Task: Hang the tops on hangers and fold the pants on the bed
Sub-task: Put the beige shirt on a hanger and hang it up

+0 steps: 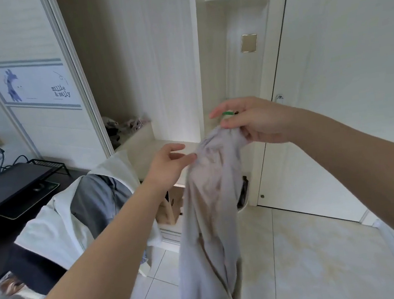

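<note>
Right hand [252,122] is pinching the bunched top end of a pale grey, soft fabric garment [210,209], fingers curled closed around the cloth, and something small and green-and-white [228,113] is showing between thumb and forefinger; too little of it is visible to say what it is. Left hand [170,165] is reaching in from below, fingertips [190,157] touching the gathered fabric just beside the right hand, fingers loosely bent; whether they are actually gripping the cloth, I cannot tell. The garment is hanging straight down in mid-air between the two arms, its lower end running out of the bottom of the view above the cream tiled floor [302,248]. Behind it is standing an open pale wood-grain wardrobe [151,68] with a low shelf. To the left, a white hooded jacket with a grey lining [79,213] is draping over something beside a black desk [9,187].
</note>
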The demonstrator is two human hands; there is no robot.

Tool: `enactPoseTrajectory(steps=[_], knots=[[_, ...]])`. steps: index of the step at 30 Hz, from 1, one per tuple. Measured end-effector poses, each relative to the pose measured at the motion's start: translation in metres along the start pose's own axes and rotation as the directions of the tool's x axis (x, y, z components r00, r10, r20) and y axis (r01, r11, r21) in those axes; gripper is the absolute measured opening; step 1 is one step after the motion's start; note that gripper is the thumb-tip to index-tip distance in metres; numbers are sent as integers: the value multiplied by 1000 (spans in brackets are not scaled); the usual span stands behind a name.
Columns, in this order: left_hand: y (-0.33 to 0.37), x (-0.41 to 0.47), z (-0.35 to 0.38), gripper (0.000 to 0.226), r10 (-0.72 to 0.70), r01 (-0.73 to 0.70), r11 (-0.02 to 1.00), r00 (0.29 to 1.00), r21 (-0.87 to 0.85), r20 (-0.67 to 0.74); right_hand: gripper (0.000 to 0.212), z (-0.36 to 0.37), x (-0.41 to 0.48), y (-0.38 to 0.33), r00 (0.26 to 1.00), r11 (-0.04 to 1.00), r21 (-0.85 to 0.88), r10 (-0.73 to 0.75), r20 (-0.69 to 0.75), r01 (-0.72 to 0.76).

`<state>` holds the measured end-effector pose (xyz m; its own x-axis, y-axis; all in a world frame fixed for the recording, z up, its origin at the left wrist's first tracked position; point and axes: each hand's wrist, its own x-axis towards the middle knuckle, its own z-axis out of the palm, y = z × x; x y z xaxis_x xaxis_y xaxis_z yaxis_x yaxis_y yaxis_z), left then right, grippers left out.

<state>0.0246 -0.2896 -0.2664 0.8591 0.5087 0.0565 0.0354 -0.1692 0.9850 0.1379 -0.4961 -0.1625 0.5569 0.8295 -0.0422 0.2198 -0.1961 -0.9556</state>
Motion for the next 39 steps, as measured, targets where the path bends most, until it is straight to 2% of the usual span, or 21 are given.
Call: enactPoseTrajectory(steps=[2,3,4,6,8,10,12,14,16,18,21,23,26,28,31,33,36,39], knots=[[0,-4,6,17,97,-86,994,971,60,-220,17,9,4,-8,998,998,61,5,-59,-1],[0,-10,7,11,131,-133,991,956,10,-261,17,12,5,-11,996,995,101,14,-90,-5],[1,-17,8,15,151,-171,984,956,-56,-253,17,16,6,-13,993,989,146,24,-117,-7],[3,-33,11,32,180,-198,969,976,-149,-122,15,20,8,-17,987,976,216,31,-158,4],[9,-46,17,39,240,-237,965,971,-112,15,15,24,11,-22,985,973,228,19,-173,21],[12,-49,29,43,272,-270,962,962,-40,33,18,28,13,-27,986,979,198,0,-170,34],[15,-46,43,43,258,-259,966,966,-28,-22,25,34,15,-32,984,984,171,-26,-174,56],[19,-39,51,39,225,-225,974,970,17,-89,29,40,16,-35,970,991,84,-78,-231,100],[22,-31,54,28,232,-209,964,962,163,-143,21,42,17,-36,921,982,-109,-181,-346,152],[22,-24,54,25,268,-214,936,948,279,-173,8,42,17,-36,849,936,-311,-295,-438,165],[24,-17,46,23,331,-266,918,923,295,-197,3,34,17,-35,779,820,-556,-435,-451,136],[31,-13,35,20,350,-277,919,902,282,-254,6,23,12,-37,782,764,-637,-458,-423,103],[47,-6,19,14,403,-317,905,852,284,-334,11,10,9,-33,828,665,-747,-433,-357,26],[60,-3,15,13,467,-373,875,818,309,-337,7,10,10,-29,824,599,-801,-449,-345,-9],[73,0,8,13,528,-442,834,813,330,-246,6,10,13,-28,760,551,-834,-547,-351,11],[78,0,-1,11,570,-504,793,813,343,-123,16,9,14,-31,735,586,-809,-568,-370,44],[83,0,-17,17,587,-532,711,809,459,28,31,9,17,-30,742,642,-763,-547,-388,74],[87,3,-31,10,626,-498,649,779,575,-32,22,11,21,-23,805,675,-729,-492,-331,113]])
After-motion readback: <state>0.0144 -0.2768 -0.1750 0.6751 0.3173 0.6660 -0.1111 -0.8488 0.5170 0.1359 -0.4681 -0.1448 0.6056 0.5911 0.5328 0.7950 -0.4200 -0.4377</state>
